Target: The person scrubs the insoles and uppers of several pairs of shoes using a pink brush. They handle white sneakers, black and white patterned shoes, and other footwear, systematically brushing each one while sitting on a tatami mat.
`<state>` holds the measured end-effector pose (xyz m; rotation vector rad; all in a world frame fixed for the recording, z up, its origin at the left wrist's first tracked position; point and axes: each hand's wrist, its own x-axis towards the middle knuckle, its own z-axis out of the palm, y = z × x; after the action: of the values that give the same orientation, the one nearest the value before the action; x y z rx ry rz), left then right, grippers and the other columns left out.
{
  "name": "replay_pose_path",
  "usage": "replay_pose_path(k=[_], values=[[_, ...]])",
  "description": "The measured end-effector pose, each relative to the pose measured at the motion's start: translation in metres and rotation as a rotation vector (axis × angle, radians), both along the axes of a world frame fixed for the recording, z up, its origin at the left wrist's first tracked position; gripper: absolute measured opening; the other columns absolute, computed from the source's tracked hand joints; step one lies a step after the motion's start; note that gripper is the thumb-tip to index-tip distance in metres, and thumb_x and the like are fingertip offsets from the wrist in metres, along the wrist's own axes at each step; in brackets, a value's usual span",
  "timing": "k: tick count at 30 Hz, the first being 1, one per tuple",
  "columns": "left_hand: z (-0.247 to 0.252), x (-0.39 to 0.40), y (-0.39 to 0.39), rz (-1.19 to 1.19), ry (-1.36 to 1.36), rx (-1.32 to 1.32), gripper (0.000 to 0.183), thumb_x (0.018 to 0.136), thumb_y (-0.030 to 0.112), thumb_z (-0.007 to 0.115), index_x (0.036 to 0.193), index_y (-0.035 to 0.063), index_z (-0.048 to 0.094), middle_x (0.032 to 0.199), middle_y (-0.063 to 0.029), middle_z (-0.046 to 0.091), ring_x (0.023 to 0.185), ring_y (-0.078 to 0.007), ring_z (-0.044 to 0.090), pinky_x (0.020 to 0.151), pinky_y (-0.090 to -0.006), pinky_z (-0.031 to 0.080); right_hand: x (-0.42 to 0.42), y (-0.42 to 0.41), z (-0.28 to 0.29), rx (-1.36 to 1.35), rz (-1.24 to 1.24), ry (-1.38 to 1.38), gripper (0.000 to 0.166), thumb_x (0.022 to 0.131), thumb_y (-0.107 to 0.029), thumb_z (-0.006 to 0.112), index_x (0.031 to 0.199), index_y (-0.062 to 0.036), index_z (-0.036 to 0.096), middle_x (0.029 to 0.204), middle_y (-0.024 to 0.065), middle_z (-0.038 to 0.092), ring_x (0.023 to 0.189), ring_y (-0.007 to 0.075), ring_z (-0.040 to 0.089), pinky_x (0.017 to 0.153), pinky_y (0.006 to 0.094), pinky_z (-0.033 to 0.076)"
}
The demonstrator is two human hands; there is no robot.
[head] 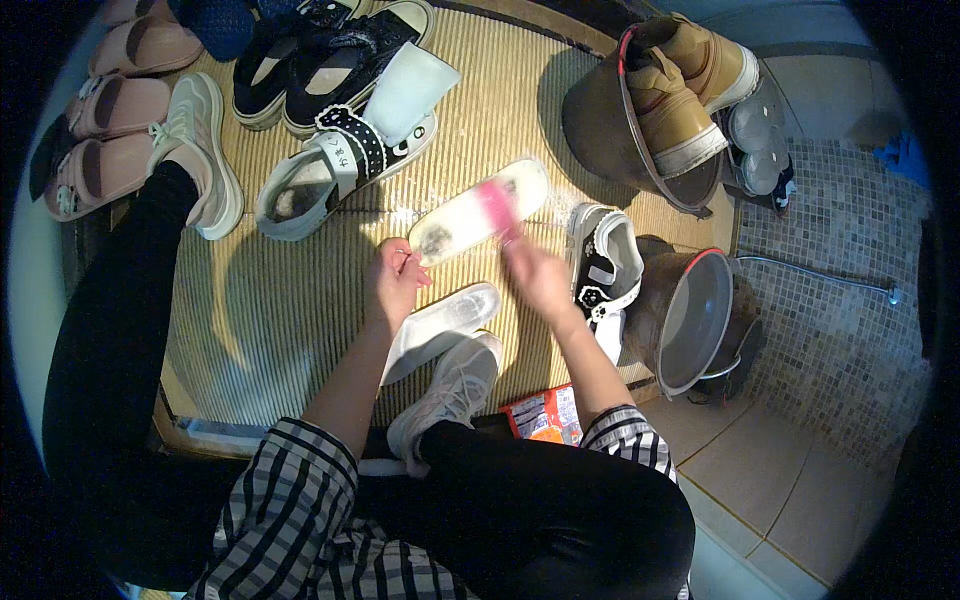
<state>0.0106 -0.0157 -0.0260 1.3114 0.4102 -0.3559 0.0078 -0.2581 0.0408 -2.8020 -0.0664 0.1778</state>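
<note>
My left hand pinches the near left end of a pale shoe insole with dark stains at both ends. A pink brush, blurred, is in my right hand and lies across the insole's upper part. Below, a second whitish insole rests on the ribbed mat, partly in shadow. To the upper left lies a black-and-white shoe with a polka-dot strap and its pale tongue pulled out. Its similar mate sits right of my right hand.
Tan shoes lie in a tipped brown bucket. Another bucket stands at right. Black shoes and pink slides line the upper left. A red packet lies near my white-shod foot. Mosaic tiles cover the right.
</note>
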Motion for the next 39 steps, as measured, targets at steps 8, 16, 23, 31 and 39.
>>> replay_pose_path(k=[8, 16, 23, 31, 39], values=[[-0.009, -0.001, 0.003, -0.057, -0.058, 0.005, 0.013, 0.096, 0.001, 0.054, 0.105, 0.0027, 0.045, 0.072, -0.0092, 0.059, 0.058, -0.0155, 0.064, 0.053, -0.0272, 0.049, -0.009, 0.053, 0.023, 0.123, 0.354, 0.057, 0.037, 0.097, -0.023, 0.054, 0.131, -0.0093, 0.057, 0.073, 0.0128, 0.068, 0.051, 0.0234, 0.061, 0.046, 0.0375, 0.051], [-0.01, 0.0, 0.001, -0.065, -0.036, 0.009, 0.013, 0.095, 0.001, 0.055, 0.106, 0.0011, 0.047, 0.075, -0.0099, 0.06, 0.059, -0.0168, 0.065, 0.053, -0.0275, 0.051, 0.001, 0.044, 0.019, 0.2, 0.022, 0.034, 0.039, 0.099, -0.03, 0.053, 0.132, -0.0121, 0.059, 0.065, 0.0146, 0.065, 0.048, 0.0273, 0.058, 0.049, 0.0368, 0.052], [-0.005, 0.002, -0.001, -0.059, -0.05, 0.007, 0.014, 0.096, 0.001, 0.054, 0.107, 0.001, 0.046, 0.078, -0.0084, 0.061, 0.058, -0.0156, 0.065, 0.052, -0.0264, 0.05, 0.012, -0.005, -0.004, 0.27, -0.35, -0.24, 0.039, 0.098, -0.028, 0.054, 0.131, -0.009, 0.059, 0.071, 0.0198, 0.066, 0.056, 0.0316, 0.065, 0.053, 0.0423, 0.053], [-0.003, 0.002, 0.004, -0.063, -0.053, -0.009, 0.011, 0.096, 0.0, 0.053, 0.104, 0.0018, 0.046, 0.077, -0.0076, 0.059, 0.058, -0.0151, 0.064, 0.052, -0.0257, 0.049, -0.022, 0.025, 0.025, 0.054, 0.051, 0.181, 0.042, 0.098, -0.023, 0.058, 0.136, -0.007, 0.054, 0.085, 0.0184, 0.071, 0.063, 0.029, 0.068, 0.057, 0.0403, 0.053], [0.004, 0.002, 0.003, -0.013, -0.055, -0.026, 0.008, 0.095, -0.001, 0.053, 0.1, 0.0016, 0.047, 0.076, -0.0071, 0.058, 0.058, -0.0153, 0.065, 0.051, -0.0256, 0.049, -0.058, 0.041, 0.014, 0.159, 0.053, 0.167, 0.041, 0.098, -0.028, 0.055, 0.137, -0.0166, 0.055, 0.073, 0.018, 0.067, 0.056, 0.0287, 0.065, 0.054, 0.0428, 0.052]])
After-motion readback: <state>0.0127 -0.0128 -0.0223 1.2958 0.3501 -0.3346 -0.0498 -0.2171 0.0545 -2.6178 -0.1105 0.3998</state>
